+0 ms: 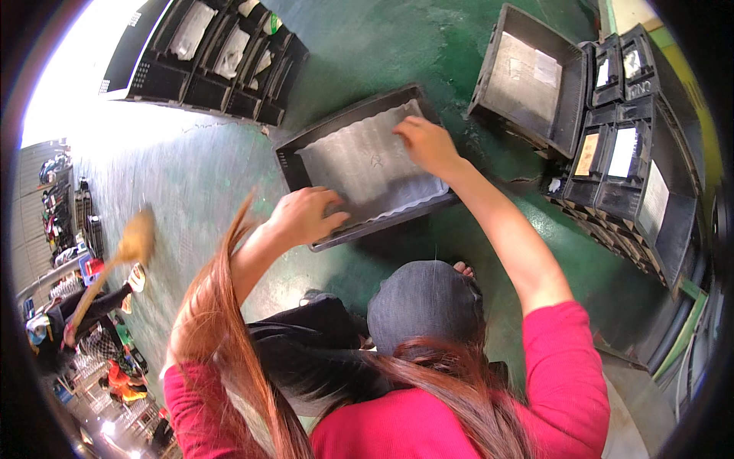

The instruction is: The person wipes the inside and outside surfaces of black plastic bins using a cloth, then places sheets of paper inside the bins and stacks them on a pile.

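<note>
A shallow black plastic tray [298, 147] lies on the green floor, lined with a wrinkled grey sheet [367, 164]. My left hand [304, 216] rests on the near left part of the sheet, fingers bent onto it. My right hand [427, 144] presses the sheet near the tray's far right corner, fingers spread on it. Both forearms reach down from pink sleeves. Long reddish hair hangs across the lower view, and a grey-clad knee [424, 302] sits below the tray.
Stacks of black trays [634, 153] with sheets inside stand at the right; one deeper tray [527, 76] tilts toward me. More black trays [218, 57] line the far left. Another person with a broom [131, 245] stands at the left edge.
</note>
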The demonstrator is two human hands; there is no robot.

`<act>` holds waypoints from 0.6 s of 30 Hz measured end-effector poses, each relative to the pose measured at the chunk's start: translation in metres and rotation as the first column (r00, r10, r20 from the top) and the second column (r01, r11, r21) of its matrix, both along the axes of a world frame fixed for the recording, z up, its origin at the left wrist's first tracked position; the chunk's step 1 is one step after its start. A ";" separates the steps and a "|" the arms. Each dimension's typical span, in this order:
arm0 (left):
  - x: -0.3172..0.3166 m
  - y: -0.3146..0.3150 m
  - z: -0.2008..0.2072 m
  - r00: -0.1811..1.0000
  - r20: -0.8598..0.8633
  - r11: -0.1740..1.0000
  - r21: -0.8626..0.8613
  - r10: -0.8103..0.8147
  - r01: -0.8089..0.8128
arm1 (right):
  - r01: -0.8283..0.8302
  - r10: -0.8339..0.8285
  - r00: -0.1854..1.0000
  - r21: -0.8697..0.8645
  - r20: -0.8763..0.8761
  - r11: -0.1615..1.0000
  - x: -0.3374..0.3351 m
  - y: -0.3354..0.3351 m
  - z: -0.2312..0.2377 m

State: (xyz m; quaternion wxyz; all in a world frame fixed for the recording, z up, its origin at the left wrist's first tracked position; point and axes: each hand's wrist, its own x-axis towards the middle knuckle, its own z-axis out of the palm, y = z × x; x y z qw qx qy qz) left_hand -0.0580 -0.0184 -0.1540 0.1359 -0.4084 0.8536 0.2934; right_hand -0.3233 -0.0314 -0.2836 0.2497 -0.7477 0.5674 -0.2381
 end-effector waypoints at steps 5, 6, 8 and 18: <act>0.110 0.031 0.021 0.934 0.165 0.945 0.024 0.318 -0.326 | -0.111 0.338 0.798 0.429 -0.499 0.896 0.051 -0.010 -0.026; 0.131 0.047 0.029 0.872 0.229 0.893 0.021 0.433 -0.449 | -0.110 0.401 0.746 0.496 -0.531 0.861 0.061 -0.006 -0.022; 0.195 0.083 0.010 0.892 0.225 0.919 -0.120 0.393 -0.375 | -0.150 0.453 0.731 0.526 -0.511 0.837 0.066 0.003 -0.039; 0.229 0.155 -0.014 0.770 0.075 0.773 -0.108 0.634 -0.626 | -0.193 0.267 0.955 0.415 -0.129 0.889 0.033 -0.031 -0.013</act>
